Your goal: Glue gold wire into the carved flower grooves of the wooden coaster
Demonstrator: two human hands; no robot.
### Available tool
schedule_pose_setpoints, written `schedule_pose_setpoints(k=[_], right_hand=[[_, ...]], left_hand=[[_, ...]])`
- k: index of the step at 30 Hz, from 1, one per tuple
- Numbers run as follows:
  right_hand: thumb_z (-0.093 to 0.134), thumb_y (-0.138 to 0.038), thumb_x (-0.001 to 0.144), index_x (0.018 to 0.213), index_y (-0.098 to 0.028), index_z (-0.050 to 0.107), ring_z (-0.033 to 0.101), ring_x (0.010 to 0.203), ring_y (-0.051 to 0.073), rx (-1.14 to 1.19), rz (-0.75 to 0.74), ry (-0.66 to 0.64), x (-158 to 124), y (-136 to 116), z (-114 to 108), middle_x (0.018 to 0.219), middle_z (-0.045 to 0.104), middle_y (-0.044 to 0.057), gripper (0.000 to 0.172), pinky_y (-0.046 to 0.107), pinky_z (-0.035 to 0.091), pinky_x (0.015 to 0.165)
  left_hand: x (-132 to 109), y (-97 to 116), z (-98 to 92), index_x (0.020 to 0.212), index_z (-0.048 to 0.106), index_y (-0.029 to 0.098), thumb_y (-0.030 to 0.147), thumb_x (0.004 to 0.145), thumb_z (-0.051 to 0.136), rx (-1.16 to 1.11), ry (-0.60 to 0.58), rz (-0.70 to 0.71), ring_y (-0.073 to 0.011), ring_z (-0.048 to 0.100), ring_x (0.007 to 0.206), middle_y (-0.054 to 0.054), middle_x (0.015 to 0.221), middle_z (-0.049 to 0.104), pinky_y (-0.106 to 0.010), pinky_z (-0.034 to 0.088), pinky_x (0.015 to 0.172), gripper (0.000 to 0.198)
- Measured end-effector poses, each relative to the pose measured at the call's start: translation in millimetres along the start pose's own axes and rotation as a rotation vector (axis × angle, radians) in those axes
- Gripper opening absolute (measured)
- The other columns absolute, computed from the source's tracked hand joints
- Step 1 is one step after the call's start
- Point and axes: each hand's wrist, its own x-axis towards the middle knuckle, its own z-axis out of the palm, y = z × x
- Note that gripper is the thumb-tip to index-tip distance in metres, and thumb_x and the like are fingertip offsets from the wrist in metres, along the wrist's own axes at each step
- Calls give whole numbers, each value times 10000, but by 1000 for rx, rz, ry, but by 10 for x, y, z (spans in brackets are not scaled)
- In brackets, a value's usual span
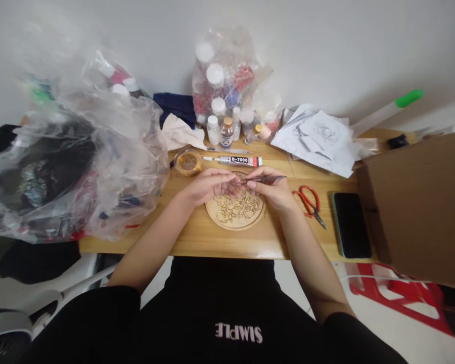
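In the head view my right hand (272, 193) grips thin dark tweezers (265, 178), their tips pointing left. My left hand (211, 186) is closed at the fingertips close to the tweezers' tips; whatever is between its fingers is too small to make out. Both hands are over the far part of a round wooden board (233, 225), which carries a flower-like pattern of gold wire (238, 206). Beyond my left hand lie a spool of gold wire (188, 162) and a B-7000 glue tube (238, 161). Red-handled pliers (310, 203) rest right of my right hand.
A phone (351, 225) and a cardboard box (420, 202) are at the right. Printed papers (318, 136) lie behind. Small bottles (226, 132) and a bag of jars (223, 76) stand by the wall. Large plastic bags (129, 151) fill the left side.
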Motion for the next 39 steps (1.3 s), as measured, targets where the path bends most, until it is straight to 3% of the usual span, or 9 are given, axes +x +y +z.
schedule_pose_setpoints(k=[6,14,23,30,39], right_hand=[[789,-238,627,749,-181,679,618,547,80,-49,-19,-34,-1,6,-19,672,704,-13,174,203,504,523],[797,-280,612,758,-202,698,655,641,119,-179,-66,57,-8,3,-4,747,720,4,193,270,557,617],[798,-271,603,740,-217,713,611,550,99,-194,-91,101,-3,-22,10,669,698,-14,170,262,540,582],[816,-367,550,681,-222,682,463,419,67,-120,-197,371,15,-80,-191,525,601,-43,237,217,385,415],[795,-353,596,691,-215,675,476,424,67,-99,-189,302,10,-47,-209,521,583,-44,206,213,372,412]], left_hand=[[-31,22,29,754,701,133,372,604,808,158,29,60,-129,652,560,-46,649,699,-226,518,552,302],[-24,-49,137,715,678,129,384,661,755,430,289,265,-96,610,491,-10,566,659,-203,498,503,272],[-12,-59,151,701,666,133,271,757,661,471,298,297,-73,598,481,-9,604,668,-184,490,498,149],[-30,-82,121,672,662,130,281,689,740,504,412,377,-88,590,490,-2,560,639,-202,479,496,171],[25,-102,56,623,611,136,322,563,812,422,447,430,-95,588,500,7,564,628,-229,507,520,281]])
